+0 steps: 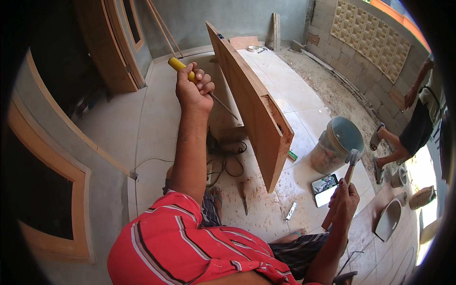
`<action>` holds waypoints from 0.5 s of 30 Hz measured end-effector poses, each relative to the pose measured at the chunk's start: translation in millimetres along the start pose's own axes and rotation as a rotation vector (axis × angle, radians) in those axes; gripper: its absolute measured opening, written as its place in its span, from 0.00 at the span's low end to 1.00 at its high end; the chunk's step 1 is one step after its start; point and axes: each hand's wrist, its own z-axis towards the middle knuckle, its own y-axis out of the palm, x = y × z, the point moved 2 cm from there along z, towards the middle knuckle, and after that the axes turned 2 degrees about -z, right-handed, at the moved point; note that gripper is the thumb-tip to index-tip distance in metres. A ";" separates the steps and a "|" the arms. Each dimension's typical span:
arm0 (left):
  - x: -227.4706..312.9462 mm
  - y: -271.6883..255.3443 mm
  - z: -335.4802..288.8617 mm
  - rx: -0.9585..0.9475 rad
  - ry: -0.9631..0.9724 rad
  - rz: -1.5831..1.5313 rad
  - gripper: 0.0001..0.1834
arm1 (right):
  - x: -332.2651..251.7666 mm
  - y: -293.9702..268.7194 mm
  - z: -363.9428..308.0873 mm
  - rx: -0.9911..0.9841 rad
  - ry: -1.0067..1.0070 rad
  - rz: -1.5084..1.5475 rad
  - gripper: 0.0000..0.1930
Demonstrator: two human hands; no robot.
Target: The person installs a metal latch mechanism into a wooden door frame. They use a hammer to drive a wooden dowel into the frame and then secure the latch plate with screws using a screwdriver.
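My left hand (195,88) is raised and closed around a tool with a yellow handle (176,64). Its long thin metal shaft slants down toward the door panel; whether it is a screwdriver or a narrow chisel I cannot tell. My right hand (343,202) grips a hammer (350,172) by its wooden handle, head upward. Between my hands a wooden door panel (247,102) stands on its long edge. A recess (274,110) is cut in its upper edge near me. On the floor below lies another tool with a wooden handle (242,192).
A bucket (327,147) and a phone (325,189) are right of the panel. A corded power tool (216,146) lies left of it, among cables. Wood chips litter the tiles. At far right stands another person (413,128), near a grey basin (389,219).
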 end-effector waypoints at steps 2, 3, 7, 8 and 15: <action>3.8 9.9 -4.1 -0.053 -0.009 -0.032 0.09 | 4.1 2.1 2.5 0.008 0.018 -0.006 0.15; 4.0 14.4 -5.4 -0.077 -0.017 -0.050 0.09 | 4.3 3.5 2.8 0.013 0.018 -0.006 0.15; 7.7 41.4 -21.4 -0.210 -0.005 -0.097 0.11 | 6.9 6.3 5.6 0.010 0.024 -0.017 0.15; 3.5 55.4 -27.8 -0.222 0.008 -0.099 0.11 | 10.2 4.3 7.3 0.018 0.025 -0.019 0.16; -6.2 109.9 -39.1 -0.332 0.258 0.228 0.15 | 20.2 -0.5 9.8 0.026 0.079 -0.001 0.16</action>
